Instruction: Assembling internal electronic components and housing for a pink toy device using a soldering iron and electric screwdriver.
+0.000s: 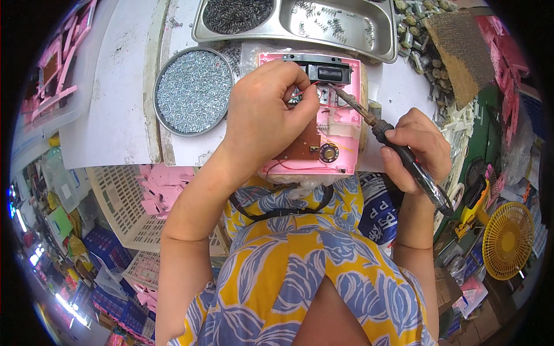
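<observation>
A pink plastic housing point(348, 118) lies open-side up before me, with a brown circuit board point(300, 144), a small round speaker point(329, 152) and a black part point(330, 74) in it. My left hand point(271, 106) is over its left side, thumb and forefinger pinched on a thin red wire point(311, 86). In my right hand point(420, 151) is a soldering iron point(398, 147), gripped by its black handle. Its tip points up and left, beside the black part and close to the pinched wire. Whether the tip touches metal I cannot make out.
A round dish of small screws point(193, 92) stands left of the housing. Behind it is a metal tray point(346, 49) with springs. Several small motors point(424, 63) and a cardboard piece point(456, 55) lie at the right. A crate point(124, 202) and a yellow fan point(508, 240) are lower down.
</observation>
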The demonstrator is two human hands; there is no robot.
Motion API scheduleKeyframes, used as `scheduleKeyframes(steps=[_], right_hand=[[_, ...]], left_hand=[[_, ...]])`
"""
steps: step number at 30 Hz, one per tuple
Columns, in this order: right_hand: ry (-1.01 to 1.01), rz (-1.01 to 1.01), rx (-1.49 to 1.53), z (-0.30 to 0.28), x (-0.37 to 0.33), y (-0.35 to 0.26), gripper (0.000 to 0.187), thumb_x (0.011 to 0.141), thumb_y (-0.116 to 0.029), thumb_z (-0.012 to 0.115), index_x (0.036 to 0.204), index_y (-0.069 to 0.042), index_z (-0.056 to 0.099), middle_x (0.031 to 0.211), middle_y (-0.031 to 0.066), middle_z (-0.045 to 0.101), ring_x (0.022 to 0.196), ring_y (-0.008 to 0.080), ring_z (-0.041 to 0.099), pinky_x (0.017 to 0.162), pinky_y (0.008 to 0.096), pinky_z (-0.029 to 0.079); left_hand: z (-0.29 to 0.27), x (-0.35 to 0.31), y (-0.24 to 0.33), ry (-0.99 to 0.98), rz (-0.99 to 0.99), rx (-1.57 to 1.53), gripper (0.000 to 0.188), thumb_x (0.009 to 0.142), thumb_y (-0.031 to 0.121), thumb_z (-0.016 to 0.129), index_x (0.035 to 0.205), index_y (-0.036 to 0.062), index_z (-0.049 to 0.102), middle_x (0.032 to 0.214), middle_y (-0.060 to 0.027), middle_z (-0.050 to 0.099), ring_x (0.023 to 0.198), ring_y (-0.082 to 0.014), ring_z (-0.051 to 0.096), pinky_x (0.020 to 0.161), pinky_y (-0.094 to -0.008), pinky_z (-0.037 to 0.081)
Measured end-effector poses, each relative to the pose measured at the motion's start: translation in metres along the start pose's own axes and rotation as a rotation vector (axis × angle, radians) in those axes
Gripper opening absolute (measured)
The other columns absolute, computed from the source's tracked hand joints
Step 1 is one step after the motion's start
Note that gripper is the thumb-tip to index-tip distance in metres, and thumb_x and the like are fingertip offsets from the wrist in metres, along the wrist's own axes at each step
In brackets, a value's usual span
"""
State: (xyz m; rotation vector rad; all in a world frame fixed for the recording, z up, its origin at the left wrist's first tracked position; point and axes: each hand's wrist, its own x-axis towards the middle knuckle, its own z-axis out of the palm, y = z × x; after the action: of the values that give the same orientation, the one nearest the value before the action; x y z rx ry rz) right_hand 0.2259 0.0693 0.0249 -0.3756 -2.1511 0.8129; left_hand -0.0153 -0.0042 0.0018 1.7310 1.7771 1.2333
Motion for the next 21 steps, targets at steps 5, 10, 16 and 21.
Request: scheduleKeyframes(steps=[5, 10, 16, 21], right_hand=[[0.012, 0.012, 0.005, 0.001, -0.0002, -0.0009, 0.023, 0.072, -0.003, 0.078, 0.092, 0.002, 0.069, 0.07, 0.0097, 0.067, 0.055, 0.02, 0.055, 0.049, 0.03, 0.042], [0.008, 0.012, 0.0, -0.0011, -0.0013, 0.0003, 0.023, 0.072, -0.003, 0.078, 0.093, 0.002, 0.069, 0.069, 0.009, 0.066, 0.055, 0.0197, 0.056, 0.049, 0.0299, 0.041], [0.009, 0.042, 0.019, -0.0004, -0.0016, 0.0001, 0.023, 0.071, -0.002, 0.078, 0.092, 0.001, 0.069, 0.07, 0.0084, 0.065, 0.055, 0.0187, 0.055, 0.048, 0.0292, 0.041], [-0.026, 0.04, -0.004, 0.0009, 0.001, 0.0007, 0.024, 0.07, -0.002, 0.078, 0.092, 0.0, 0.069, 0.07, 0.0074, 0.065, 0.055, 0.0179, 0.054, 0.048, 0.0291, 0.04]], left_hand=[[-0.0019, 0.0018, -0.0006, -0.025, -0.006, 0.007, 0.011, 0.079, 0.007, 0.073, 0.076, 0.0014, 0.064, 0.063, -0.0039, 0.051, 0.055, -0.0122, 0.045, 0.052, -0.0281, 0.036], [-0.0048, 0.0046, -0.0006, -0.053, -0.022, 0.015, 0.011, 0.079, 0.007, 0.074, 0.076, 0.0009, 0.065, 0.061, -0.0026, 0.05, 0.055, -0.011, 0.044, 0.052, -0.0274, 0.036], [-0.0043, 0.0023, -0.0019, -0.045, -0.043, -0.009, 0.012, 0.079, 0.007, 0.076, 0.076, 0.0011, 0.066, 0.061, -0.0008, 0.051, 0.055, -0.0091, 0.043, 0.052, -0.0261, 0.035], [-0.0034, 0.0029, -0.0022, -0.04, -0.027, 0.014, 0.012, 0.08, 0.007, 0.076, 0.076, 0.0015, 0.066, 0.061, -0.0015, 0.051, 0.055, -0.0096, 0.043, 0.052, -0.026, 0.036]])
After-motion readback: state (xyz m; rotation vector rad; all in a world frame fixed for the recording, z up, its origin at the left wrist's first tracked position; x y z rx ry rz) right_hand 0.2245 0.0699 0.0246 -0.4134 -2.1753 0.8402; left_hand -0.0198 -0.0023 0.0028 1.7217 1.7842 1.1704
